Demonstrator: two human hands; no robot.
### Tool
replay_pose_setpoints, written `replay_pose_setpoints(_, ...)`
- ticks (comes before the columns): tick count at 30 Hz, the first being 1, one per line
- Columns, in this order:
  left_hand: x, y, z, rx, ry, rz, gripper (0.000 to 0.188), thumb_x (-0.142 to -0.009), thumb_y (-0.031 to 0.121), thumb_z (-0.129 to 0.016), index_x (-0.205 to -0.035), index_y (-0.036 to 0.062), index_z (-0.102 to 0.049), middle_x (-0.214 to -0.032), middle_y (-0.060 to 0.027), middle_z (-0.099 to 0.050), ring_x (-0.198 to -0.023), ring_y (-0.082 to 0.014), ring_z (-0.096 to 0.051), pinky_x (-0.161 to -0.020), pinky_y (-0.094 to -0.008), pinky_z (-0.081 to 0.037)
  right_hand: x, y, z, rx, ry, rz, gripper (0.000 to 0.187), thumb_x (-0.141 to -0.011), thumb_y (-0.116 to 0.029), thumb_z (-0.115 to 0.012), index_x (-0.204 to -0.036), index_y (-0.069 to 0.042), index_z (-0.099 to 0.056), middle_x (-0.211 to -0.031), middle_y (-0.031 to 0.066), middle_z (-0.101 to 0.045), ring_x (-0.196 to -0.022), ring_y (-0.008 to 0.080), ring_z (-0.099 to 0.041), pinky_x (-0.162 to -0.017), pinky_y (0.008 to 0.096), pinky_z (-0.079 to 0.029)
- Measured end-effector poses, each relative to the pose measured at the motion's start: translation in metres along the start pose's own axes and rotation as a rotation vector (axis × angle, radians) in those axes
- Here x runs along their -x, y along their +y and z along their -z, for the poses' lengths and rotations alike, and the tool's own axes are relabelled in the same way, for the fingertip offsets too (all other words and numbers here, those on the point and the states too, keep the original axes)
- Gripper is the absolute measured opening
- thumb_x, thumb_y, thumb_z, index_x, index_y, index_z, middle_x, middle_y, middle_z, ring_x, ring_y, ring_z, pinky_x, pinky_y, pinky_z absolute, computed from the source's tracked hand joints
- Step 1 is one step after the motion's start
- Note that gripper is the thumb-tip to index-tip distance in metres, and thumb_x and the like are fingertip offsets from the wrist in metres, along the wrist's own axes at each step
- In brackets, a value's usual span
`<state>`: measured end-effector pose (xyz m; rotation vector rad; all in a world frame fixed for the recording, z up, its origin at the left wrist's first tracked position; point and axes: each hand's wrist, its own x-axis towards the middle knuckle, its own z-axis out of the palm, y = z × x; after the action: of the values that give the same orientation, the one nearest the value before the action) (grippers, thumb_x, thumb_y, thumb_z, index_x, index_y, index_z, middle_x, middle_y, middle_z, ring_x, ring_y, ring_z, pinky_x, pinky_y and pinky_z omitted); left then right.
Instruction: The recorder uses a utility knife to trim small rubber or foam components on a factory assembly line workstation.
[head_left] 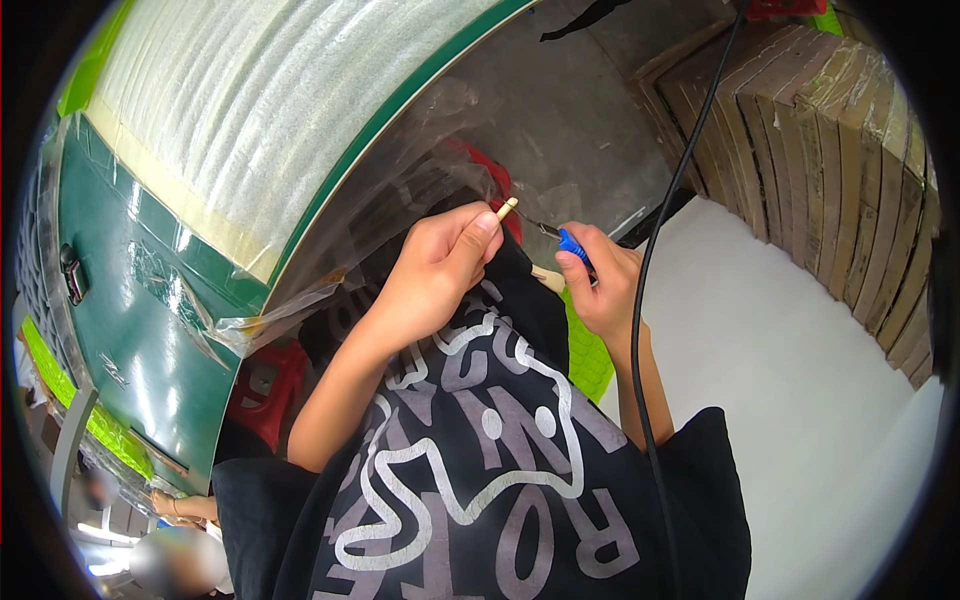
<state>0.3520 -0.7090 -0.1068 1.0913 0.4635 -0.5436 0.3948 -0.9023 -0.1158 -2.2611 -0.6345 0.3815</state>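
My left hand (445, 262) is closed, the thumb pressing a small cream-coloured stick-like piece (508, 208) against the fingers so that its tip pokes out. My right hand (600, 282) wraps round the blue handle of a thin metal tool (571, 244). The tool's slender end points left toward the cream piece; I cannot tell whether they touch or what kind of tip it has. Both hands are held up in front of my black printed shirt (470, 400), off the table.
A green-topped table (150, 260) carries a white foam sheet (270, 90) and clear plastic film (270, 322). Red stools (268, 395) stand below. Brown boards (800, 150) line the right, beside a white surface (760, 380). A black cable (668, 215) hangs across; another person's hand (165, 503) shows lower left.
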Motion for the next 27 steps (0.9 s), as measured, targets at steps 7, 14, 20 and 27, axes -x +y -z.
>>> replay_pose_setpoints(7,0.000,-0.001,-0.001,0.035,-0.023,0.012,0.033,-0.094,0.030,-0.038,-0.069,0.0080,-0.040,-0.056,0.0064,-0.026,-0.046,-0.0015,-0.021,-0.040,-0.0188,-0.017,0.001,0.002,-0.001,-0.006,0.002,0.014,0.019,-0.076,-0.015,-0.063,-0.087,0.000,-0.056,-0.069,0.0105,-0.057,-0.056,0.0282,-0.057,-0.049,0.0318,-0.044)
replay_pose_setpoints(14,-0.001,-0.002,0.003,0.008,-0.013,0.019,0.034,-0.094,0.030,-0.038,-0.069,0.0081,-0.039,-0.057,0.0065,-0.027,-0.046,-0.0018,-0.020,-0.040,-0.0190,-0.016,0.000,0.004,-0.004,-0.004,-0.001,0.007,0.019,-0.076,-0.015,-0.063,-0.087,0.000,-0.056,-0.069,0.0106,-0.057,-0.056,0.0285,-0.057,-0.049,0.0318,-0.044)
replay_pose_setpoints(20,-0.028,-0.039,0.020,-0.305,0.106,0.085,0.034,-0.092,0.029,-0.038,-0.074,0.0007,-0.047,-0.061,-0.0083,-0.045,-0.060,-0.0187,-0.047,-0.060,-0.0327,-0.037,0.008,0.022,-0.032,0.102,-0.034,-0.060,0.018,-0.082,-0.020,-0.058,-0.083,-0.003,-0.052,-0.069,0.0118,-0.058,-0.056,0.0313,-0.058,-0.047,0.0353,-0.044)
replay_pose_setpoints(27,-0.065,-0.087,0.030,-0.731,0.241,-0.019,0.031,-0.091,0.029,-0.039,-0.102,0.0049,-0.055,-0.099,-0.0210,-0.057,-0.095,-0.0370,-0.052,-0.079,-0.0389,-0.041,0.015,0.065,-0.079,0.213,-0.149,-0.186,0.023,-0.088,-0.024,-0.050,-0.085,-0.002,-0.046,-0.059,0.0191,-0.055,-0.055,0.0403,-0.054,-0.047,0.0460,-0.042)
